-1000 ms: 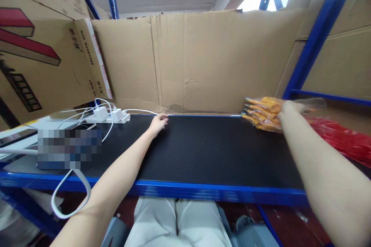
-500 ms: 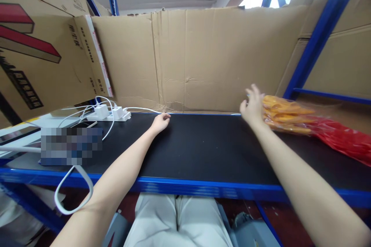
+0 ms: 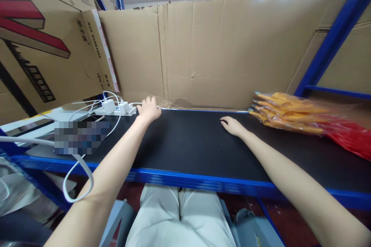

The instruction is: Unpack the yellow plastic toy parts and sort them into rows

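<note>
Fingers spread, my left hand is just in front of the power strip, near its right end. It holds nothing that I can see. My right hand rests low on the black tabletop, fingers loosely bent and a small gap by the thumb; nothing shows in it. Right of it lies a clear plastic bag of long orange items with bluish tips. Their exact kind is not clear. Red bagged items lie beyond them at the right edge, partly blurred.
Cardboard walls off the back, and a printed carton stands at the left. White chargers and cables sit on the left, beside a pixelated item. A white cable loop hangs over the blue front edge.
My right hand has come away from the orange items and moved left, down onto the tabletop. My left hand has shifted left, its fingers now spread. The view has tilted slightly.
</note>
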The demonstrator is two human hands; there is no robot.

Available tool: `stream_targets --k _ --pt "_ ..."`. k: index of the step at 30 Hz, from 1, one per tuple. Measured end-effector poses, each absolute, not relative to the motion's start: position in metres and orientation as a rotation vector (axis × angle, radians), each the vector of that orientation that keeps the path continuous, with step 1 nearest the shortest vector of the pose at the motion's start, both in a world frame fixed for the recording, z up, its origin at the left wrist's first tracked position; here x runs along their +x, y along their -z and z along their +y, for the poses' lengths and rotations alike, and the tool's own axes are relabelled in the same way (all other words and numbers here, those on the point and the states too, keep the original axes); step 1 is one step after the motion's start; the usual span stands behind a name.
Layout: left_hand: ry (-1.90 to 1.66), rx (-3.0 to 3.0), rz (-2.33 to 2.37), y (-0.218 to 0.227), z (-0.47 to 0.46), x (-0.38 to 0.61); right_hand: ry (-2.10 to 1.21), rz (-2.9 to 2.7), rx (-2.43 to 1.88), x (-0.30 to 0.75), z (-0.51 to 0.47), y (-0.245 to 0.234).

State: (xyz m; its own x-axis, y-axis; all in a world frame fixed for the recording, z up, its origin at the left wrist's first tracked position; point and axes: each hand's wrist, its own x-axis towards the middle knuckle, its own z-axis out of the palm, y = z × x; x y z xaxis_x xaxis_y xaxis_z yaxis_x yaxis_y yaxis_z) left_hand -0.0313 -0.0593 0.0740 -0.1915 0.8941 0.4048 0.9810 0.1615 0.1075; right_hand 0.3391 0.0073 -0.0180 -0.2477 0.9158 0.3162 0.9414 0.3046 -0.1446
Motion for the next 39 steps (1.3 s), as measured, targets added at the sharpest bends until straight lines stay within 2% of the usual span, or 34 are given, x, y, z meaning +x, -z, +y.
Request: stream_targets --k 5,12,18,23,31,39 --pt "0.788 -1.492 -2.335 -0.070 -0.079 -0.091 0.080 -2.228 -1.660 0.339 0.008 0.018" --pt "0.910 -1.297 -2.584 -0.032 -0.088 -0.156 0.080 -2.237 -1.685 0.340 0.010 0.019" --pt "0.883 -1.333 -2.604 -0.019 -0.076 -0.174 0.074 -2.230 -1.655 0.341 0.010 0.019" --pt "0.842 -1.349 -2.613 -0.027 -0.076 -0.166 0.102 -2.238 -1.642 0.342 0.011 0.020" --pt "0.541 -1.917 -2.214 -0.058 -0.044 -0.086 0.061 -2.227 -1.636 0.341 0.010 0.018" --pt "0.255 -2.465 -2.143 -0.014 -0.016 -0.035 -0.025 -2.273 -1.644 0.346 0.007 0.013"
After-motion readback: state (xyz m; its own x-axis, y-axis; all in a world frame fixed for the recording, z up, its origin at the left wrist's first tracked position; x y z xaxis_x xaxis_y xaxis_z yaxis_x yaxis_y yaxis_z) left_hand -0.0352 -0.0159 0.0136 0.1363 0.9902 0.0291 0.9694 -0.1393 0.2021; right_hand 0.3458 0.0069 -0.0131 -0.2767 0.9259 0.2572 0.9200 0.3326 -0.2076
